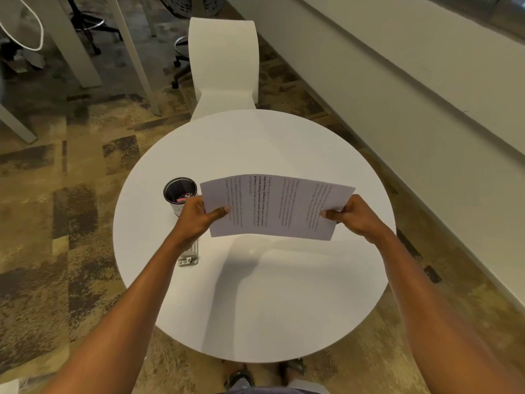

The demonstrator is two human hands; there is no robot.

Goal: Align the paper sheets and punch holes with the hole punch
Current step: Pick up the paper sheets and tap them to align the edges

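Printed paper sheets (277,207) are held up above the round white table (255,294), long side across, text running sideways. My left hand (196,216) grips their left edge with the thumb on top. At the right edge, my right hand (350,216) pinches the sheets the same way. The stack casts a shadow on the tabletop below. A metal hole punch (189,255) lies on the table under my left wrist, mostly hidden by the forearm.
A black mesh pen cup (179,193) stands on the table just left of the sheets. A white chair (224,66) faces the table's far side. A wall ledge runs along the right. My feet show below the table's near edge.
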